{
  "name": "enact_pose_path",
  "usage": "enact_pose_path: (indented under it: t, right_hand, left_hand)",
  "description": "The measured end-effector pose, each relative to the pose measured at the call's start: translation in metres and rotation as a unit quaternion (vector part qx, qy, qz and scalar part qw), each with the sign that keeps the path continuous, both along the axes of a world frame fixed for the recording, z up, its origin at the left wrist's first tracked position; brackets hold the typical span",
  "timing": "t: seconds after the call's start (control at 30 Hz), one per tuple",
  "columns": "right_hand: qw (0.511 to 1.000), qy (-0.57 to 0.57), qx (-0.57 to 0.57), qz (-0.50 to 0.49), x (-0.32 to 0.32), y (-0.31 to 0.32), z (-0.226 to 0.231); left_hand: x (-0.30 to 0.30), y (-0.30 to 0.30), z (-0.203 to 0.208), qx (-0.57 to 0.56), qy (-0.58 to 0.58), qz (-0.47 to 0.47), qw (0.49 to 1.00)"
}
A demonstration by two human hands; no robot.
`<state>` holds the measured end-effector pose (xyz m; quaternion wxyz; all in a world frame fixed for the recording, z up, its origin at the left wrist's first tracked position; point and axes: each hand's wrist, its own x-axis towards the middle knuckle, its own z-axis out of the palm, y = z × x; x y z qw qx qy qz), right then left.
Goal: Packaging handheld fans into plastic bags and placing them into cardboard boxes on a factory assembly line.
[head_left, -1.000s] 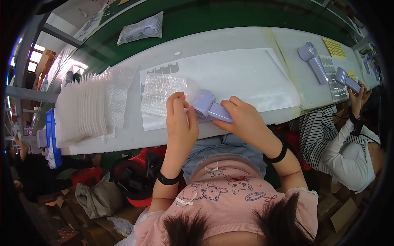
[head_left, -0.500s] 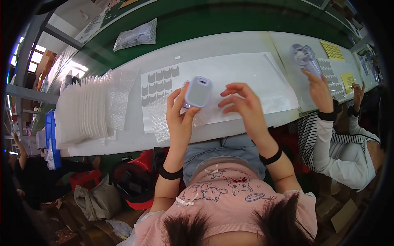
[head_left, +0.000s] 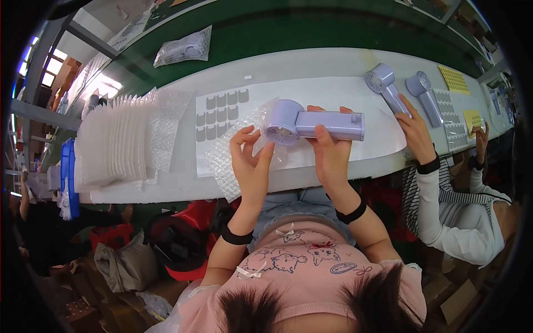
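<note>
A lilac handheld fan (head_left: 333, 126) lies sideways above the table, its round head to the left and its handle to the right. My right hand (head_left: 333, 158) is closed around the handle, thumb on the near side and fingertips showing behind it. Beside the fan head, my left hand (head_left: 251, 169) has its thumb and fingers apart, with the thumb close to the grille; whether it touches is unclear. Under and behind my left hand lies a bubble-wrap bag (head_left: 222, 161), partly hidden by the hand and fan.
Grey stickers (head_left: 218, 115) sit in rows on a white sheet (head_left: 383, 141). Stacked bubble bags (head_left: 114, 147) stand at left; a wrapped fan (head_left: 186, 47) lies at the back. At right, a co-worker's hand (head_left: 416, 130) touches another fan (head_left: 388, 89), near a further fan (head_left: 426, 97).
The fan has turned from end-on in my left hand to sideways in my right, and my left hand has let go. The co-worker's hand has moved left to a fan by the sheet.
</note>
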<state>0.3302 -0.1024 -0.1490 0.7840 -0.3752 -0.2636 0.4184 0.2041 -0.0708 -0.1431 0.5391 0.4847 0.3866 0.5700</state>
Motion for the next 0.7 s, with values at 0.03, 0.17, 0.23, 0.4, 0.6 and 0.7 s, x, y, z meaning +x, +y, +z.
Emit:
enact_pose_path:
  t: [0.03, 0.17, 0.23, 0.4, 0.6, 0.7]
  right_hand:
    - [1.0, 0.015, 0.005, -0.003, -0.001, -0.001, -0.001]
    - [1.0, 0.011, 0.0, -0.013, 0.002, -0.001, 0.0]
    - [1.0, 0.002, -0.005, -0.016, 0.008, -0.001, 0.002]
    - [0.998, -0.026, -0.048, -0.032, 0.054, -0.015, 0.002]
    - [0.996, -0.066, -0.061, -0.022, 0.072, -0.025, 0.009]
    - [0.991, -0.121, -0.049, -0.029, 0.079, -0.036, 0.004]
  left_hand:
    - [-0.001, 0.0, -0.003, 0.0, -0.001, 0.002, 1.0]
    - [-0.007, 0.006, -0.005, 0.021, 0.072, -0.032, 0.997]
    - [-0.015, 0.015, -0.002, 0.136, 0.216, -0.007, 0.967]
    - [-0.053, 0.047, 0.015, 0.305, 0.439, -0.037, 0.844]
    - [-0.044, 0.029, 0.022, 0.224, 0.589, -0.07, 0.773]
    - [-0.038, 0.025, 0.014, 0.227, 0.596, -0.054, 0.768]
